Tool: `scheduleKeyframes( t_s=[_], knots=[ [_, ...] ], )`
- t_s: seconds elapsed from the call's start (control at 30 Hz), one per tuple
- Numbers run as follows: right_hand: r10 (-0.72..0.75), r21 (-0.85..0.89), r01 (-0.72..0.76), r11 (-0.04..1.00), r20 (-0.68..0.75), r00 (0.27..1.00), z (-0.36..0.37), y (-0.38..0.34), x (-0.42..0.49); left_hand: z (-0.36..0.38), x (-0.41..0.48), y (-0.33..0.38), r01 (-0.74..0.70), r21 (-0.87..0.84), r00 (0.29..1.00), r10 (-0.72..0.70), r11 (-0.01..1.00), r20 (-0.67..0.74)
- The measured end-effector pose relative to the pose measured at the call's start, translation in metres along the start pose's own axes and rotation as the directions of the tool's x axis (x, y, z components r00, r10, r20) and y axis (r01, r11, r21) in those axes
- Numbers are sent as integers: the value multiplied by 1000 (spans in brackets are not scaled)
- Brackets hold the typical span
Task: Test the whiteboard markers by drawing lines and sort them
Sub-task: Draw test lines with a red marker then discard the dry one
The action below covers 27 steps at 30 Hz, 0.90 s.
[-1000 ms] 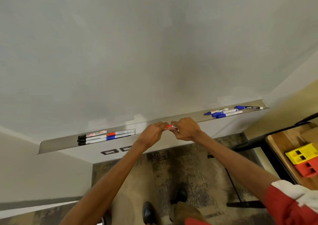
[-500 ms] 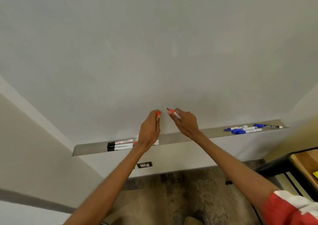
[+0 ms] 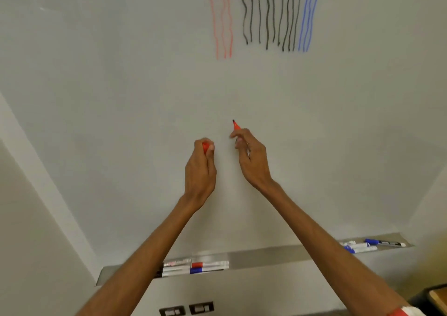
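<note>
While the person stands close to the whiteboard point(image 3: 121, 98), the right hand point(image 3: 251, 160) pinches an uncapped red marker point(image 3: 236, 125) low on its barrel, dark tip pointing up and just off the board face, well below the wavy test lines. Whether the tip touches the surface I cannot tell. The left hand point(image 3: 200, 168) is curled shut around the red cap point(image 3: 206, 145), held just beside the right hand.

Up near the board's top edge run faint red lines point(image 3: 223, 20), then a band of black lines point(image 3: 271, 13), then blue lines point(image 3: 308, 13) at their right.

Along the tray point(image 3: 266, 254) at the board's bottom edge, one group of markers point(image 3: 198, 267) lies toward the left end, partly hidden by the left forearm, with red, blue and black parts showing. A second group of blue markers point(image 3: 370, 245) lies toward the right end.

I'd judge the marker light, stiff and smooth-sided, easy to roll in the fingers, so a pinch close to the tip, as here, should give the steadiest stroke. Its felt tip is the soft part; pressing hard would likely splay it. The cap is small and easily dropped, best kept enclosed in the palm until it goes back on.
</note>
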State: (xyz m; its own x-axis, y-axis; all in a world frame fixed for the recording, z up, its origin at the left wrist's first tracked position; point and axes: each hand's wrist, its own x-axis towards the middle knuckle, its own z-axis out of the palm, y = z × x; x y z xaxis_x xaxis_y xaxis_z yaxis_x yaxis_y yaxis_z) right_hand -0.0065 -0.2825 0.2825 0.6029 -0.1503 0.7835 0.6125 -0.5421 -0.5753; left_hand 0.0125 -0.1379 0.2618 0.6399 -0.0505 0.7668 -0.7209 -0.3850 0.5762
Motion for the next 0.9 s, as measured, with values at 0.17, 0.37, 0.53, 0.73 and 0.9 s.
scheduleKeyframes(
  t_s=[0.17,0.37,0.53,0.73,0.9],
  knots=[
    [-48,191,54,980,-34,998,2,-40,58,-26,78,26,-144,68,967,155,987,-200],
    [-150,304,154,940,-35,988,-6,-89,130,-49,160,49,-252,223,905,311,942,-290],
    [-317,279,326,903,-78,945,-6,-124,174,-66,220,64,-284,332,880,382,900,-282],
    [-330,209,408,889,-325,886,5,-147,216,-67,279,78,-303,481,803,492,823,-337],
    [-190,380,347,858,-393,900,17,-142,235,-54,291,69,-240,520,771,487,819,-410]
  ],
)
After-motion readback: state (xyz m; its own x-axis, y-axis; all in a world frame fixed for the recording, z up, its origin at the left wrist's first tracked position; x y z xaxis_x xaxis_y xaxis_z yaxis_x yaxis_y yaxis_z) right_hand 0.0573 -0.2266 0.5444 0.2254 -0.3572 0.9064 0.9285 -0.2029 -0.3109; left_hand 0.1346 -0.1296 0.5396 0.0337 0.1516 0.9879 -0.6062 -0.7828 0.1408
